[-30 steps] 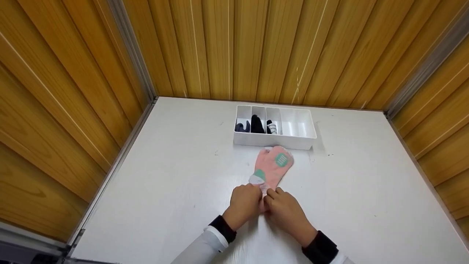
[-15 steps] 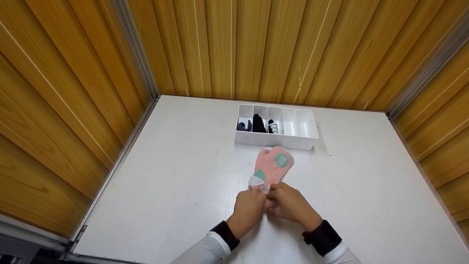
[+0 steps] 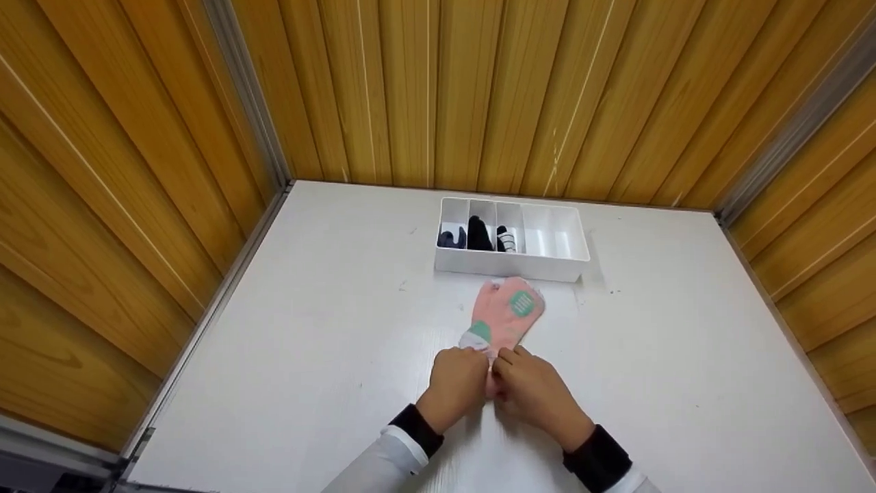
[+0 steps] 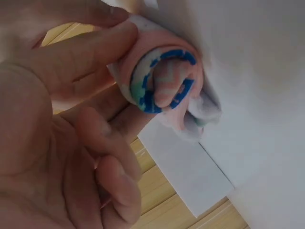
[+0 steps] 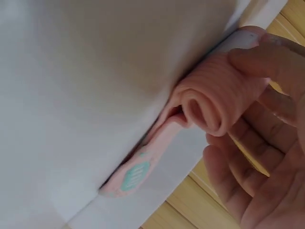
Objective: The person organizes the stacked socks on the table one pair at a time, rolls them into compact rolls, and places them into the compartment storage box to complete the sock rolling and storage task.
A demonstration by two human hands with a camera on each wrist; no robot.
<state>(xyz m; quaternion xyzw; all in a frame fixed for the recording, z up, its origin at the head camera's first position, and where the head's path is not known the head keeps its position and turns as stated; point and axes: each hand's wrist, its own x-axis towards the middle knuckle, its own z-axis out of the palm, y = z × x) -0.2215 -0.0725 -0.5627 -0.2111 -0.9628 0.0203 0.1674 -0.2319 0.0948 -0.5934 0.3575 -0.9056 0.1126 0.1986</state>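
Observation:
A pair of pink socks (image 3: pixel 505 318) with green and white patches lies on the white table, its near end rolled up. My left hand (image 3: pixel 460 376) pinches one end of the roll between thumb and fingers. In the left wrist view, that end of the sock roll (image 4: pixel 164 45) shows a spiral with a blue-patterned edge. At the opposite end, my right hand (image 3: pixel 537 392) grips the roll with thumb and fingers. Seen from the right wrist, the sock roll (image 5: pixel 214 76) is plain pink, and the flat part stretches away along the table.
Just beyond the socks stands a white divided box (image 3: pixel 510 263). Its left compartments hold a dark navy sock (image 3: pixel 452 238), a black sock (image 3: pixel 479 234) and a black-and-white striped sock (image 3: pixel 506 239). Wood-patterned walls (image 3: pixel 452 96) enclose the table at the back and sides.
Both hands keep to the near end of the socks. The right hand's fingers shift slightly on the roll. The whole view sways a little.

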